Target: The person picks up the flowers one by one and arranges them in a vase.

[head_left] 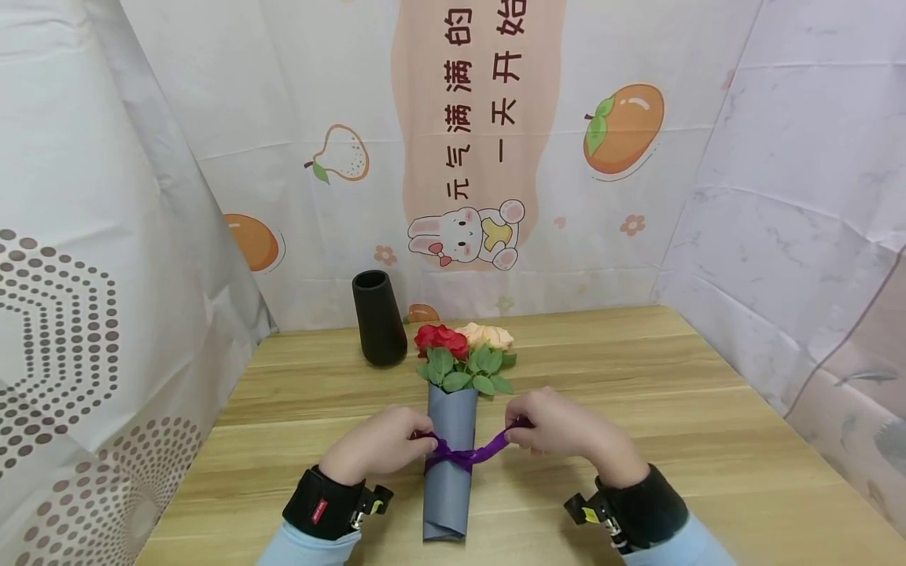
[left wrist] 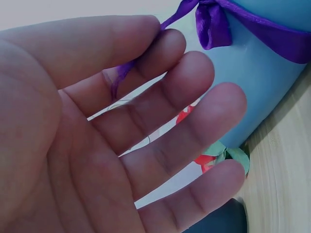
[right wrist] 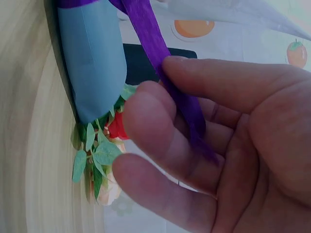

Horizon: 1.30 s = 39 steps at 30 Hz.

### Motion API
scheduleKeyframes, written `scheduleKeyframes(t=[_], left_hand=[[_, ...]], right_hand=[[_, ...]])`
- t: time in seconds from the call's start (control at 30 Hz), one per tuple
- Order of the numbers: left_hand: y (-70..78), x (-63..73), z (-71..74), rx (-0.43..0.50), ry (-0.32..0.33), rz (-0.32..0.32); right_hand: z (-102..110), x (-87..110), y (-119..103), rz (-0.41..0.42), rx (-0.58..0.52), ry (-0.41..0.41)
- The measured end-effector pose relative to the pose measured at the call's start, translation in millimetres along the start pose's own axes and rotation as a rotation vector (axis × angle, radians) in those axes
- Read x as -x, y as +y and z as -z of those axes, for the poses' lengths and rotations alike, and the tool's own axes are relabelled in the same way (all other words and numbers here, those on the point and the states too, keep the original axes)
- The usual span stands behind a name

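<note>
Pinching purple ribbon with left hand and right hand; mid-tie, by the look of it.
Clamped thumb-to-forefinger on one end at left, thumb-to-fingers on the other at right; wrists angled inward, other left fingers extended and spread. Probably calls for an even outward pull next, snugging up without creasing the paper. Working over grey-blue wrapped bouquet, girdled by the ribbon around its middle and laid flat on worktop. Topped at far end by peach flower and red flower, with black vase just beside the red.
</note>
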<state>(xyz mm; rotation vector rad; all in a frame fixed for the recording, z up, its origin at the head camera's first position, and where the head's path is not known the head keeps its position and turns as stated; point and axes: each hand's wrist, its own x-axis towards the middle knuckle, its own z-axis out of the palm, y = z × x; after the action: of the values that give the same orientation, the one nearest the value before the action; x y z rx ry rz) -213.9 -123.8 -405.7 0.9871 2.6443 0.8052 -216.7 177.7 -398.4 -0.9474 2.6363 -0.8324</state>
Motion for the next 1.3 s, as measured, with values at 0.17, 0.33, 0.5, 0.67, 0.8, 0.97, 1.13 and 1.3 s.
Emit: scheduleKeyframes(t=[0.17, 0.33, 0.5, 0.67, 0.8, 0.97, 1.13, 1.3], left_hand=[[0.6, -2.8, -2.0, -0.018, -0.012, 0.015], [2.4, -5.9, -5.9, -0.016, -0.012, 0.026], [2.3, -8.6, -10.9, -0.021, -0.011, 0.002], [2.5, -9.1, -12.8, -0.033, -0.018, -0.003], [3.0, -8.4, -13.0, -0.035, -0.026, 0.000], [2.7, -8.1, -13.8, -0.030, -0.033, 0.013], [1.4, -9.4, -16.6, -0.020, -0.058, 0.020], [2.8, -10.9, -19.4, -0.029, -0.073, 0.014]], right_hand=[[-6, -5.7, -6, 0.029, 0.036, -0.016], [-13, -8.8, -14, 0.077, 0.059, -0.050], [-21, -9.2, -24, 0.142, 0.057, -0.095], [-27, -11.2, -36, 0.172, 0.047, -0.188], [-34, -15.7, -41, 0.139, 0.075, -0.218], [-42, -20.5, -41, 0.072, 0.147, -0.192], [-49, -22.6, -41, 0.058, 0.240, -0.162], [-57, -24.9, -44, 0.040, 0.305, -0.143]])
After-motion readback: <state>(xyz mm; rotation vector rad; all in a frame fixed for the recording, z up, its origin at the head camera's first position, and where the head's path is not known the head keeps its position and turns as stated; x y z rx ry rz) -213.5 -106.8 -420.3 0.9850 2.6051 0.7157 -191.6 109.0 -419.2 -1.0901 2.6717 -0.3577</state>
